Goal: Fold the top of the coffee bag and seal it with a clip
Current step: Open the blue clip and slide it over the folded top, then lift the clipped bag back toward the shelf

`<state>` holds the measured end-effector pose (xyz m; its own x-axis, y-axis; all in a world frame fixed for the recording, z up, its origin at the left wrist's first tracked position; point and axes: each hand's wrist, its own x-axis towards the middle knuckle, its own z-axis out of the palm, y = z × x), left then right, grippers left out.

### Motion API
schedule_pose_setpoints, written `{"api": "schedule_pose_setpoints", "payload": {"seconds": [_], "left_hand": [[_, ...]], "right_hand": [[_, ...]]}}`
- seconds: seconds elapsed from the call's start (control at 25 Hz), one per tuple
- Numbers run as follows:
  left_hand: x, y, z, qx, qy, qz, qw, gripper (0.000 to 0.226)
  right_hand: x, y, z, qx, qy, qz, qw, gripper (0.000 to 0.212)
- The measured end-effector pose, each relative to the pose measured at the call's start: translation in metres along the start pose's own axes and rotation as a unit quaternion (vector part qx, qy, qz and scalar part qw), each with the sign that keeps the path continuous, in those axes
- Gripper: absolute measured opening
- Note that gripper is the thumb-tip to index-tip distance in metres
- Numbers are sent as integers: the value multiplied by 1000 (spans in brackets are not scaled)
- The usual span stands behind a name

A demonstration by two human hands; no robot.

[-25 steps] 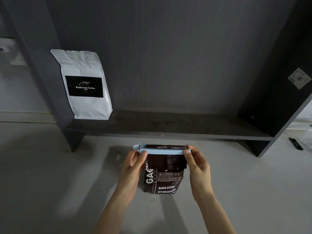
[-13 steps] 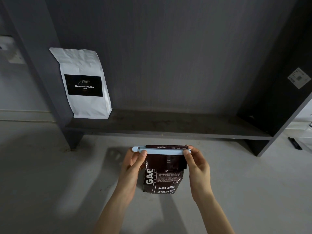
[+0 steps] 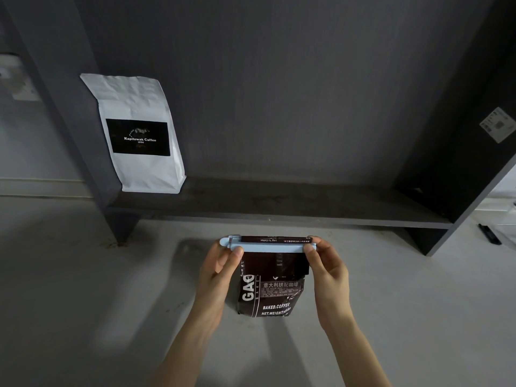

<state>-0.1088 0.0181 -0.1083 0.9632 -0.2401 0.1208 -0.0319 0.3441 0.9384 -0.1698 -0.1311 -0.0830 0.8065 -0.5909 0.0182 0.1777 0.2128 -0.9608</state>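
Between our left hand (image 3: 220, 268) and right hand (image 3: 328, 270), both pinching the clip (image 3: 268, 248), uneven pressure could free the coffee bag (image 3: 269, 286) fold.

We saw a pale grey, smooth concrete floor (image 3: 83, 289) carrying a dark brown foil coffee bag (image 3: 268, 294) with white lettering, which stood upright on it near its front. Behind the bag, the low bottom board of a dark grey wooden shelf unit (image 3: 279, 203) rested on the same floor. On that board's left end stood a white paper coffee pouch with a black label (image 3: 139, 135), leaning against the unit's left upright. A small black object (image 3: 489, 233) lay at far right.
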Motion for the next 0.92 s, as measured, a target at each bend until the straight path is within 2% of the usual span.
{"api": "schedule_pose_setpoints", "payload": {"seconds": [0.12,0.28,0.48,0.8,0.92], "left_hand": [[1,-2,-1,2,10,-3,1000,28],[1,-3,-1,4,11,-3,1000,15],[2,-4,3,20,20,9,1000,10],[2,-1,2,67,31,5,997,13],[1,1,-1,74,6,-11,997,27]], "right_hand": [[0,0,-1,-7,-2,-1,1000,15],[1,1,-2,-12,-1,-6,1000,14],[3,4,-3,-12,-4,-7,1000,15],[2,5,-3,-13,-6,-13,1000,14],[3,7,-6,-27,-16,-15,999,14]]}}
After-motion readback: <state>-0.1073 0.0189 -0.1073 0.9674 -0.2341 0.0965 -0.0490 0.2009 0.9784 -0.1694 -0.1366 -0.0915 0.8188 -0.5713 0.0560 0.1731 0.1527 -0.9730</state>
